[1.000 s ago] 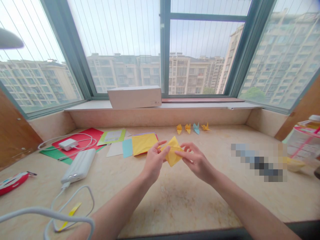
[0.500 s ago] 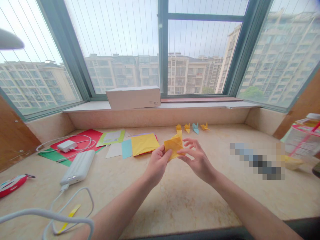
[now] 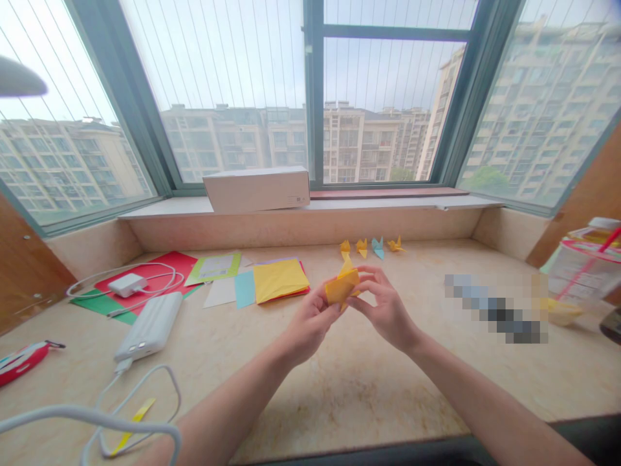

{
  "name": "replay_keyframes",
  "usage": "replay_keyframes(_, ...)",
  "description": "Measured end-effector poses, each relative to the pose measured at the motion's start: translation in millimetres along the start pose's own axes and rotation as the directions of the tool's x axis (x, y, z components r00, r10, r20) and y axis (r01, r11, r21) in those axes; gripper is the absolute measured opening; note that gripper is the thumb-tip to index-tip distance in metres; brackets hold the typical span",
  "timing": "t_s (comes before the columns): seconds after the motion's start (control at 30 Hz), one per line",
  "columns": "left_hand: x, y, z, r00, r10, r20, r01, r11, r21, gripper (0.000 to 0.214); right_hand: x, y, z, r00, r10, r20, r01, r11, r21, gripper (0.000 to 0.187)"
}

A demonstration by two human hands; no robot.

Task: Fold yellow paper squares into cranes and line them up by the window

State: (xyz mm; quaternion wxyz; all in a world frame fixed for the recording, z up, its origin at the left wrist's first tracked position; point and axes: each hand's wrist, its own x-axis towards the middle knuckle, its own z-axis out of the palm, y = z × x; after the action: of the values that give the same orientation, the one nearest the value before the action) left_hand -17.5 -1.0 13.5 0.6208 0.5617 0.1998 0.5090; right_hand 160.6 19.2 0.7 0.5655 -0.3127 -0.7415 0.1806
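A partly folded piece of yellow origami paper (image 3: 342, 286) is held up between my two hands, above the stone counter. My left hand (image 3: 313, 320) is closed on its left and lower side, thumb in front. From the right, my right hand (image 3: 383, 301) pinches its edge, with the fingers partly behind the paper. Beyond my hands stand small folded paper cranes: a light blue crane (image 3: 378, 247) and several yellow ones, such as the yellow crane (image 3: 361, 247). Left of my hands lies a stack of yellow paper sheets (image 3: 279, 281), with red edges showing beneath.
A white power bank (image 3: 150, 327) with cables and a white charger (image 3: 127, 285) lie at left, near red paper (image 3: 169, 266). A white box (image 3: 257, 189) rests on the sill. At right are a blurred-out object (image 3: 495, 309) and a clear plastic container (image 3: 585, 265).
The yellow paper has turned and now shows a narrower front in my hands. My right fingers have closed in on its right edge, where they were more spread before.
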Motion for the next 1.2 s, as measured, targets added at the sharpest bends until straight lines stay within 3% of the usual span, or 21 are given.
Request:
replay_keyframes(0.1,1,-2,0.9,1.000,-0.002,-0.020,0.003,1.000,0.023,0.037,1,2,0,0.999,0.013,-0.031,-0.012,1.000,0.019,0.009)
replay_keyframes(0.33,1,-3,0.1,0.982,-0.151,-0.117,0.165,0.979,0.119,0.034,2,3,-1,0.990,0.080,-0.120,-0.067,0.992,0.110,0.007)
replay_keyframes(0.6,-1,-5,2.0,0.996,-0.058,-0.064,0.074,0.958,0.278,0.034,1,0,0,0.985,0.115,-0.132,-0.099,0.988,0.120,0.008)
replay_keyframes(0.97,1,-5,1.1,0.989,-0.041,-0.144,0.085,0.944,0.319,0.030,3,-5,4,0.956,0.226,-0.187,-0.152,0.928,0.341,0.009)
replay_keyframes(1.2,0,-2,3.2,0.984,-0.085,-0.159,0.131,0.944,0.303,0.035,7,-8,3,0.935,0.240,-0.262,-0.135,0.922,0.362,0.017)
